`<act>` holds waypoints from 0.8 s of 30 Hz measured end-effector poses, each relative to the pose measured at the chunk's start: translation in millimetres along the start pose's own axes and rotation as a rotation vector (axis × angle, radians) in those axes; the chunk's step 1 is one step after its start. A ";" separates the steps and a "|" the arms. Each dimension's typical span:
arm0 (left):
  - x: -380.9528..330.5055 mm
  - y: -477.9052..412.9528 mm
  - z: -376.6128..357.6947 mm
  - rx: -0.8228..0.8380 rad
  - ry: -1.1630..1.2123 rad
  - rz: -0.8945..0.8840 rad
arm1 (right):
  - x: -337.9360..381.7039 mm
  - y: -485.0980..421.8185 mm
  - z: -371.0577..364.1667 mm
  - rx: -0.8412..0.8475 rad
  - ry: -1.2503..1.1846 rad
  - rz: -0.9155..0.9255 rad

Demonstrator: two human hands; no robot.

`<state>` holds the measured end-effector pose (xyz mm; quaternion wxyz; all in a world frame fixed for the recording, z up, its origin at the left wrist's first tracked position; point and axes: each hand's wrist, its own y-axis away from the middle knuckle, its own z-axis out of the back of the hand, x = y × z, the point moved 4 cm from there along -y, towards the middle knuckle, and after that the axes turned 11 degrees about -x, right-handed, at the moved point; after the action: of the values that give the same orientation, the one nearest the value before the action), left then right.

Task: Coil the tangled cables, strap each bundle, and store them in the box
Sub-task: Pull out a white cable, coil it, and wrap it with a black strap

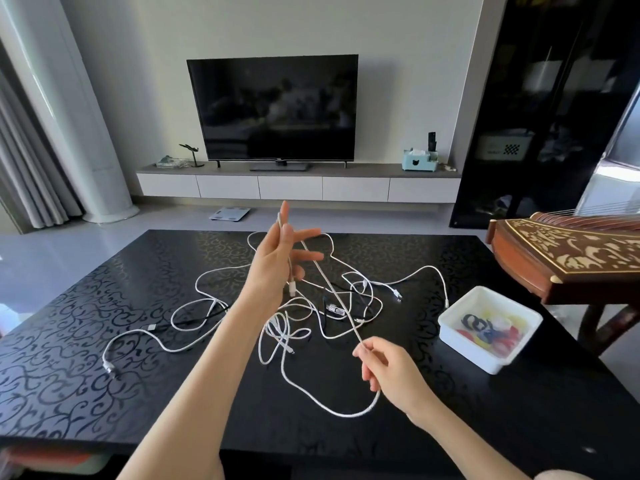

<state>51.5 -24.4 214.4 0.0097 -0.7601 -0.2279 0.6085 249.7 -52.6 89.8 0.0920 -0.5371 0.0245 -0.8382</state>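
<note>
A thin white cable (329,289), braided in look, ran taut between the two hands above the dark patterned surface (69,341). The left hand (280,258) was raised with fingers spread, its thumb pinching the cable near a plug that hung by the palm. The right hand (384,365), nearer, pinched it between thumb and fingertips. Below lay the tangle of cables (277,327), mostly white with one black. The white box (464,351) sat right, holding coloured straps (485,332).

Glossy black table (519,410) with matt scrollwork; white plastic box (460,336); braided-looking white cable (332,412); carved wooden instrument (568,258).
</note>
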 end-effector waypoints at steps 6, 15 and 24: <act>-4.5 -3.6 -5.5 0.099 -0.182 0.003 | 34.7 -8.4 -4.2 -0.059 0.603 0.500; 12.5 18.5 -23.1 0.360 -0.424 -0.038 | 103.4 -8.3 13.2 -0.102 0.776 1.006; 33.9 36.9 -18.2 0.505 -0.366 0.213 | 134.3 -31.3 51.4 -0.303 0.565 0.923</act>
<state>86.1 -40.5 177.1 0.0930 -0.6312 0.0127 0.7699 237.6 -43.2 236.2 0.3608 -0.2327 0.4009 -0.8093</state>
